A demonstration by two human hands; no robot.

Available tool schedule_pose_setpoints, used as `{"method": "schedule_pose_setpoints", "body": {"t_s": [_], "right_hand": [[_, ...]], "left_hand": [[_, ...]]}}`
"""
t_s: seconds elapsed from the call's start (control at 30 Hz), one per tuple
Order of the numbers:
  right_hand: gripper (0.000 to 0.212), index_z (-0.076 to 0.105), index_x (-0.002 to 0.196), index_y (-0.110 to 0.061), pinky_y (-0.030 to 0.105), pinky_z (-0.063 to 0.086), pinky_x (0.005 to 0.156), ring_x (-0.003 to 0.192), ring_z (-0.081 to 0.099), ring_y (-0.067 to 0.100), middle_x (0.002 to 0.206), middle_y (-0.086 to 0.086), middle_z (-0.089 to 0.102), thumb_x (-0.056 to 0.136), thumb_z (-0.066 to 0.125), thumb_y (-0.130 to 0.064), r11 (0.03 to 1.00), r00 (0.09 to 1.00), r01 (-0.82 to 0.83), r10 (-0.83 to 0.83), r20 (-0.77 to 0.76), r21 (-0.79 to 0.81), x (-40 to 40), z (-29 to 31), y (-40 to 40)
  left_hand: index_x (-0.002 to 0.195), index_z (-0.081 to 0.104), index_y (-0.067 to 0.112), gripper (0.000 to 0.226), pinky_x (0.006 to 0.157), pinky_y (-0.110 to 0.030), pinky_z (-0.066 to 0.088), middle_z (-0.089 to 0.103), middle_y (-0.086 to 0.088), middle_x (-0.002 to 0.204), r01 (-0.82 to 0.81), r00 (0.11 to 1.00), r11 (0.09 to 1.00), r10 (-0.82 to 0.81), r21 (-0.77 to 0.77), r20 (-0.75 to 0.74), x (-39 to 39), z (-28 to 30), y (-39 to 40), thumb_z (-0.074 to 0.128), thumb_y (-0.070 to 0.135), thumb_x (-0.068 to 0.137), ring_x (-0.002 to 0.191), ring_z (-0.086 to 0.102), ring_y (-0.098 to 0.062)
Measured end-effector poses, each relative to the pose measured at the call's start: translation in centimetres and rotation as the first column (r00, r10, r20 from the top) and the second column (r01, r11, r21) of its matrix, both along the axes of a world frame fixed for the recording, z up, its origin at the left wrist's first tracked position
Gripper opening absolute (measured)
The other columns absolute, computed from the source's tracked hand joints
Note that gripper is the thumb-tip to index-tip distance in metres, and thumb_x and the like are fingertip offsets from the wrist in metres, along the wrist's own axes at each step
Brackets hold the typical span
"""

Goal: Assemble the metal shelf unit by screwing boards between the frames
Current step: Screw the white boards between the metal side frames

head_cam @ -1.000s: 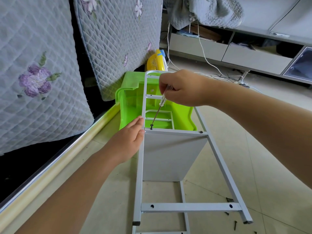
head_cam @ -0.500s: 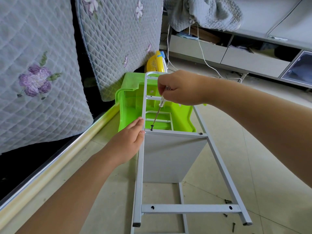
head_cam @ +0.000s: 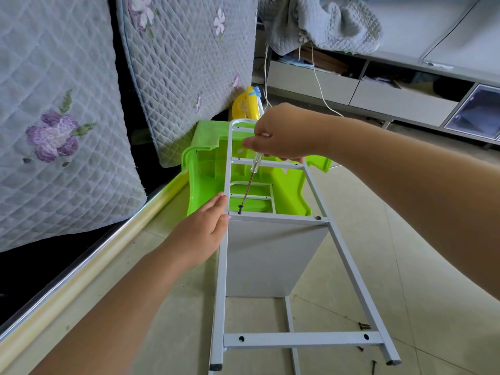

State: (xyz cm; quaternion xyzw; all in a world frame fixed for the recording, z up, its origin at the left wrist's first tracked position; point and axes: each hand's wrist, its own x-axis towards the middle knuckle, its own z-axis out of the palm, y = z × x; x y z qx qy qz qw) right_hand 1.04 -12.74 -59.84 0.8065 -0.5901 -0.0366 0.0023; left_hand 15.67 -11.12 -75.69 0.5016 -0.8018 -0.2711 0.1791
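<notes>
Right hand (head_cam: 284, 133) grips screwdriver (head_cam: 250, 182) (tip down-left on screw (head_cam: 240, 206)); left hand (head_cam: 201, 228) flat against frame (head_cam: 220, 280).

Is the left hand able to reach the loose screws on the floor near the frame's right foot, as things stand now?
Probably not easily. The left hand rests flat against the frame's left rail, while the loose screws lie beyond the right rail, so the frame and the board stand between them.
</notes>
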Motion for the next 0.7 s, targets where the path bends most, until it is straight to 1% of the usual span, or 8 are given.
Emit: {"method": "schedule_pose_setpoints", "body": {"t_s": [0.1, 0.17, 0.23, 0.3, 0.4, 0.47, 0.6, 0.7], "right_hand": [[0.045, 0.044, 0.063, -0.008, 0.003, 0.033, 0.044, 0.042, 0.049, 0.009, 0.055, 0.003, 0.047, 0.099, 0.032, -0.032, 1.0, 1.0, 0.007, -0.006, 0.013, -0.024, -0.1, -0.3, -0.1], [0.039, 0.051, 0.074, -0.002, 0.007, 0.032, 0.047, 0.055, 0.047, 0.015, 0.061, 0.004, 0.046, 0.099, 0.033, -0.025, 1.0, 0.999, -0.004, 0.005, 0.033, -0.026, -0.2, -0.4, 0.0], [0.033, 0.058, 0.093, 0.004, 0.004, 0.034, 0.049, 0.044, 0.048, 0.005, 0.066, 0.003, 0.054, 0.098, 0.036, -0.02, 1.0, 0.997, -0.019, 0.018, 0.077, 0.014, -0.3, -0.4, 0.2], [0.031, 0.06, 0.102, 0.003, 0.002, 0.035, 0.051, 0.044, 0.047, 0.004, 0.076, 0.007, 0.062, 0.097, 0.039, -0.02, 0.999, 0.994, -0.041, 0.038, 0.1, 0.029, -0.5, -0.3, 0.4], [0.03, 0.06, 0.106, 0.0, 0.007, 0.032, 0.051, 0.06, 0.041, 0.012, 0.087, 0.007, 0.057, 0.096, 0.04, -0.019, 0.998, 0.99, -0.065, 0.067, 0.124, -0.025, -1.0, -0.3, 0.6], [0.029, 0.061, 0.106, 0.001, 0.005, 0.031, 0.052, 0.062, 0.039, 0.012, 0.085, 0.004, 0.054, 0.096, 0.041, -0.017, 0.995, 0.986, -0.077, 0.085, 0.147, -0.057, -1.3, -0.4, 0.7], [0.031, 0.06, 0.106, 0.002, 0.008, 0.027, 0.05, 0.075, 0.042, 0.013, 0.1, 0.014, 0.062, 0.096, 0.04, -0.018, 0.996, 0.985, -0.072, 0.078, 0.151, -0.048, -1.5, -0.8, 0.7], [0.031, 0.059, 0.107, 0.003, 0.008, 0.027, 0.049, 0.077, 0.042, 0.013, 0.104, 0.015, 0.061, 0.097, 0.039, -0.018, 0.997, 0.986, -0.067, 0.072, 0.151, -0.039, -1.5, -1.1, 0.5]], "left_hand": [[0.148, 0.014, 0.018, 0.049, 0.11, -0.019, 0.017, 0.008, 0.007, 0.156, -0.002, 1.0, 1.0, 0.002, 0.001, -0.005, 0.0, 0.0, 0.0, 0.025, 0.022, 0.101, 0.142, 0.012, -0.005], [0.148, 0.014, 0.018, 0.049, 0.11, -0.02, 0.016, 0.009, 0.007, 0.156, -0.002, 1.0, 1.0, 0.002, 0.001, -0.003, 0.0, 0.0, 0.0, 0.025, 0.022, 0.101, 0.142, 0.012, -0.005], [0.148, 0.013, 0.017, 0.049, 0.111, -0.02, 0.016, 0.009, 0.006, 0.156, -0.001, 1.0, 1.0, 0.001, 0.003, -0.001, 0.0, 0.1, 0.0, 0.025, 0.022, 0.101, 0.142, 0.012, -0.005], [0.148, 0.013, 0.017, 0.049, 0.111, -0.021, 0.017, 0.009, 0.006, 0.156, -0.001, 1.0, 1.0, 0.001, 0.004, 0.004, 0.0, 0.0, 0.0, 0.025, 0.022, 0.101, 0.143, 0.012, -0.006], [0.148, 0.013, 0.017, 0.049, 0.111, -0.022, 0.017, 0.009, 0.006, 0.156, -0.004, 1.0, 1.0, 0.004, 0.005, -0.001, -0.1, 0.1, 0.1, 0.025, 0.022, 0.101, 0.143, 0.012, -0.006], [0.148, 0.013, 0.017, 0.049, 0.111, -0.022, 0.017, 0.009, 0.006, 0.156, -0.004, 1.0, 1.0, 0.004, 0.006, -0.005, -0.1, 0.2, 0.1, 0.025, 0.022, 0.101, 0.143, 0.012, -0.006], [0.148, 0.014, 0.017, 0.048, 0.111, -0.02, 0.016, 0.009, 0.006, 0.156, -0.006, 1.0, 1.0, 0.006, 0.007, -0.014, -0.2, 0.2, 0.0, 0.025, 0.021, 0.101, 0.142, 0.012, -0.005], [0.148, 0.015, 0.016, 0.048, 0.111, -0.019, 0.015, 0.009, 0.007, 0.156, -0.008, 1.0, 1.0, 0.008, 0.009, -0.017, -0.2, 0.1, 0.0, 0.025, 0.021, 0.101, 0.142, 0.012, -0.005]]}}
